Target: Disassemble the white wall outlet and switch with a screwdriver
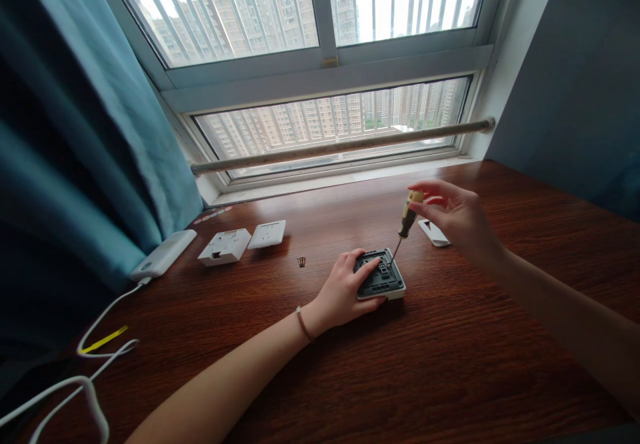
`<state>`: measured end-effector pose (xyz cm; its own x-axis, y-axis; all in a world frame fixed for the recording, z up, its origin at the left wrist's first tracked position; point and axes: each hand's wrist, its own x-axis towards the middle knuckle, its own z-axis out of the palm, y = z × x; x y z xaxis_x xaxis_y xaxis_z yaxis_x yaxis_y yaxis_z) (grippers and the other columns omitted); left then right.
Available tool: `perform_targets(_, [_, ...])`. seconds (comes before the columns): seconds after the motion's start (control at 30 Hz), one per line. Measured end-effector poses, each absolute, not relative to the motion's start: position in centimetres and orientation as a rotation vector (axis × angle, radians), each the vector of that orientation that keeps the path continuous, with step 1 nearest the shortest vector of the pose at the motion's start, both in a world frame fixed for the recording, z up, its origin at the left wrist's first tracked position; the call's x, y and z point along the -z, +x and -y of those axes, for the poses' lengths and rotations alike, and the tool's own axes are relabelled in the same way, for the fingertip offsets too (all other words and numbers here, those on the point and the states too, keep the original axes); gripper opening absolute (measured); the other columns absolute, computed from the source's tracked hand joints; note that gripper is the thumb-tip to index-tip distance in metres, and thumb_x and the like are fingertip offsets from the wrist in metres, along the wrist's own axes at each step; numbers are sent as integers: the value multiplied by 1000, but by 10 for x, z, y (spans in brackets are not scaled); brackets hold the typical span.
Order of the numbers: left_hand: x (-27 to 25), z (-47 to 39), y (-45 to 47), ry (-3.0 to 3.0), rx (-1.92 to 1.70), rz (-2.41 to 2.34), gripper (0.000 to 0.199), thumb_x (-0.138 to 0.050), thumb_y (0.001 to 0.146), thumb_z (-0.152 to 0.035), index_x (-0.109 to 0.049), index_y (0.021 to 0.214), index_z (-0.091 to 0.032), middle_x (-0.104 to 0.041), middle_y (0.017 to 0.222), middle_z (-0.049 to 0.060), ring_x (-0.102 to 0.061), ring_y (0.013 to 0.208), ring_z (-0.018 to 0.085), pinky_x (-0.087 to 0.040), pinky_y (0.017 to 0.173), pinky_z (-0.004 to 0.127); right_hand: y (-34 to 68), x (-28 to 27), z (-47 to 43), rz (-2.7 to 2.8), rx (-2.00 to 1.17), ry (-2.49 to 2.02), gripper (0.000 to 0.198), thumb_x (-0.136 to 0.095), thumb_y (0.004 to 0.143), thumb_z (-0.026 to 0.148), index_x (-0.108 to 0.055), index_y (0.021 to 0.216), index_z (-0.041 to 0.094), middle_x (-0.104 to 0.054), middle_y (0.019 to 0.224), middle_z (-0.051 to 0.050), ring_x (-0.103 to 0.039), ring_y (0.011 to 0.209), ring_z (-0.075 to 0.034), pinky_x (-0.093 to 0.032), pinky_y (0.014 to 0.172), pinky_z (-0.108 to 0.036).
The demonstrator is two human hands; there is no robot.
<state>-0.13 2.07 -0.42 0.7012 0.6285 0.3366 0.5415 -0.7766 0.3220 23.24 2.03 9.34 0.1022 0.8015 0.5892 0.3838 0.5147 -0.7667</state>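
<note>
My left hand (pixel 345 287) grips a square wall switch (pixel 373 287) with a dark inner side facing up and a white edge, lying on the wooden table. Its fingers reach across the top and along the near side. In my right hand (pixel 450 214) is a screwdriver (pixel 407 214) with a yellow and black handle, pinched near its top. The tilted shaft runs down to the switch's right part; whether the tip sits in a screw is too small to tell. Several small screws (pixel 301 262) lie to the left of my left hand.
A white socket box (pixel 225 247) and a white socket panel (pixel 267 234) stand at the back left. A white cover piece (pixel 434 233) lies beyond the right hand. Left are a white power bank (pixel 164 255), its cable (pixel 103 314) and a blue curtain (pixel 100 111).
</note>
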Motion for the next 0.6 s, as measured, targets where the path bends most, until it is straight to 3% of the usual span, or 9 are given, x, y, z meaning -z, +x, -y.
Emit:
perform_targets(0.17, [5,-21,-1,2704,-668,-929,67,-62,74,-46,-39,133,-24,-34,134,13,-35,121,30,-33,103,48,230,-98,-17,1538,-585,-972,26,-57,82,27,-61,108,23,-67,106,-6,-61,101,-21,-48,92,-41])
perform_targets(0.37, [4,-21,-1,2701,-661,-936,68,-63,73,-46,-39,133,-25,-34,134,13,-35,121,31,-33,102,49,232,-92,-21,1527,-379,-1074,26,-70,70,33,-66,95,24,-66,97,-4,-63,88,-22,-52,82,-43])
perform_targets(0.53, [5,-21,-2,2702,-670,-928,68,-63,73,-46,-39,133,-26,-34,134,13,-35,121,31,-33,102,49,231,-96,-19,1553,-527,-990,36,-59,80,27,-57,116,25,-67,106,-5,-63,97,-21,-50,88,-43])
perform_targets(0.6, [5,-22,-2,2703,-672,-925,68,-63,73,-46,-39,133,-25,-35,134,13,-35,121,31,-33,102,49,229,-98,-17,1553,-575,-970,33,-55,83,27,-58,115,24,-67,108,-6,-61,102,-21,-48,92,-43])
